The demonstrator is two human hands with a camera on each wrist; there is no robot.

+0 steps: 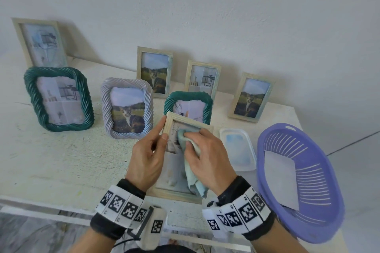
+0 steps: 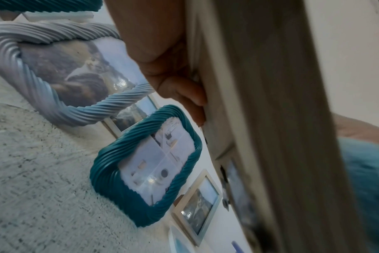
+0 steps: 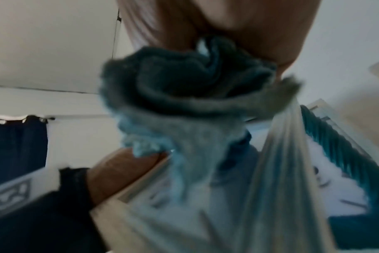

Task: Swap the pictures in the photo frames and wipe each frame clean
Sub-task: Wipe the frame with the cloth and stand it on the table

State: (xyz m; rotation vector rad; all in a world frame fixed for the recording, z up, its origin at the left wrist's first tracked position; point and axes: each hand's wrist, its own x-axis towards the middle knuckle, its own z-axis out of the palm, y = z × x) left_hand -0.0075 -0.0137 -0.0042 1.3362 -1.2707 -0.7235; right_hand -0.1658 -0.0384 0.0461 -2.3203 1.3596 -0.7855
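Observation:
A pale wooden photo frame [image 1: 174,191] is tilted up above the table's near edge. My left hand [image 1: 151,150] grips its left edge, thumb on the front rim and fingers [image 2: 184,97] curled behind. My right hand [image 1: 207,156] holds a light blue cloth [image 1: 190,172] bunched against the glass near the frame's top, and the cloth's tail hangs down over the picture. In the right wrist view the cloth [image 3: 184,95] is crumpled under the fingers, blurred. The frame's side [image 2: 270,119] fills the left wrist view.
Several other frames stand on the white table [image 1: 61,160]: a large green twisted one [image 1: 59,98], a lilac twisted one [image 1: 127,109], a small green one [image 1: 189,104] right behind the held frame, pale wooden ones by the wall. A white tray [image 1: 237,150] and a purple basket [image 1: 298,181] sit right.

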